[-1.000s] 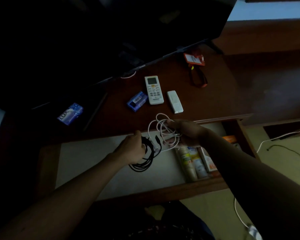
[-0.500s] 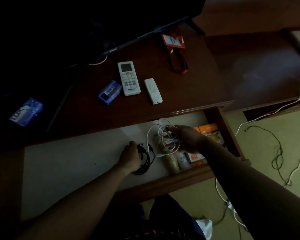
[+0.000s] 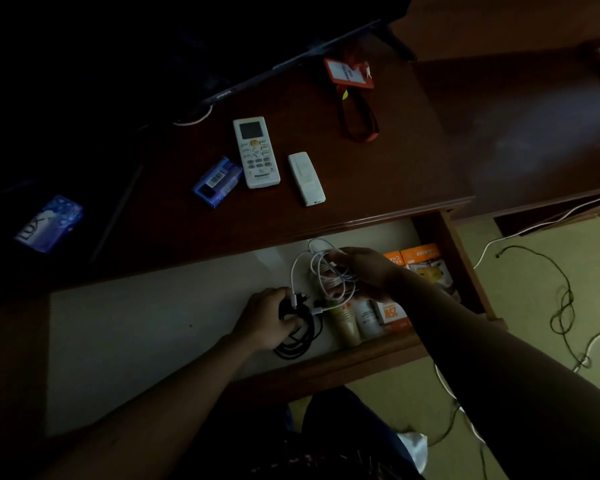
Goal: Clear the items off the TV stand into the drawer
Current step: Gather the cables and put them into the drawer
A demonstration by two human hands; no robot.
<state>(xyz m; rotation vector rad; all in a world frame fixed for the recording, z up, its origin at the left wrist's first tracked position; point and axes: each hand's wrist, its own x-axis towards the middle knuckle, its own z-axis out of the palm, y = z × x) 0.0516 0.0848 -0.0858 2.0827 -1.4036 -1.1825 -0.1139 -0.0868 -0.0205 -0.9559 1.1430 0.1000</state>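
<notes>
We see the left hand (image 3: 265, 317) with its fingers curled round a bundle of black cable (image 3: 300, 337), holding it down against the pale floor of the open drawer (image 3: 136, 327); the coil spills out to the right of and nearer than the knuckles. The right hand (image 3: 364, 271) pinches a loose coil of white cable (image 3: 321, 271) between thumb and curled fingers, holding it just above the drawer's right part, its loops hanging to the left of the palm and one white plug end dangling close to the black bundle. Both forearms reach in from the near edge, the left one from the near left, the right one from the near right and crossing over the drawer's front rail. Under the right hand, in the drawer's right end, lie some tubes (image 3: 347, 323) and orange boxes (image 3: 420, 261). On the dark wooden TV stand (image 3: 378, 174), farther off, we find a white air-conditioner remote (image 3: 256, 152), a smaller white remote (image 3: 306, 178) to its right, a blue packet with a barcode (image 3: 217, 181) to its left, a blue soap box (image 3: 49, 223) at the far left, and an orange card holder with a lanyard (image 3: 349, 72) near the TV's (image 3: 222, 46) lower edge. Cables trail over the greenish floor (image 3: 534, 306) on the right.
</notes>
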